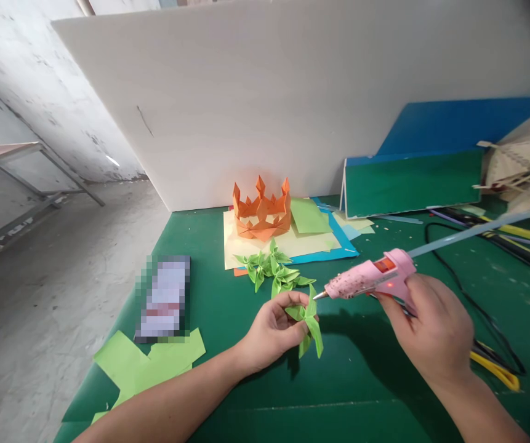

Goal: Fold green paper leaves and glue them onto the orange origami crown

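Hands (280, 329) closed around glue gun (370, 275) and folded green paper (309, 320), bare green tabletop (232, 400) between forearms, phone near left edge

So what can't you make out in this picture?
All in the head view:
Phone: screen blurred into blocks.
Pink glue gun: trigger hidden by the right hand.
Folded green paper: partly covered by the left hand.
Pale object: cut off by the right edge.
Side table: cut off, left edge.

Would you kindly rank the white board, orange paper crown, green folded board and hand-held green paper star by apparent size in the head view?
1. White board
2. Green folded board
3. Orange paper crown
4. Green paper star
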{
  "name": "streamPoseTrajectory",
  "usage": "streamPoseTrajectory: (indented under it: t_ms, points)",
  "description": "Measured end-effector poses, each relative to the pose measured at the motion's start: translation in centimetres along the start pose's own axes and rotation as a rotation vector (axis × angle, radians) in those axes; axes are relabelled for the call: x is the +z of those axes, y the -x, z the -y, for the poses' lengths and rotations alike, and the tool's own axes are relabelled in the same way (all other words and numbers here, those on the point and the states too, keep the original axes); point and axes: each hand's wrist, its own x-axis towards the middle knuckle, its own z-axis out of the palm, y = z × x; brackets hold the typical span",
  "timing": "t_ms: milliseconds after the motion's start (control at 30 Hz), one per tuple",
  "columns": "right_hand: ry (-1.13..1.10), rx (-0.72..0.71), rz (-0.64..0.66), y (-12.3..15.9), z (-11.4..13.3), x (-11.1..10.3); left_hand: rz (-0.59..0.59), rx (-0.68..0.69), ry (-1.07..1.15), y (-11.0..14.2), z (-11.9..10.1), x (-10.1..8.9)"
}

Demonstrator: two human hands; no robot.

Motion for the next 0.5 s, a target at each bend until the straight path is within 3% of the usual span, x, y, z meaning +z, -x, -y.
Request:
streamPoseTrajectory:
  t_ms: [333, 500]
  points:
    - [0.057, -0.029, -0.042, -0.01, -0.24, -0.10, 0.024, -0.001, -0.003, 0.11, 0.42, -0.33]
    - [-0.059, 0.102, -0.018, -0.05, -0.67, -0.07, 0.041, 0.020, 0.000, 0.12, 0.55, -0.50]
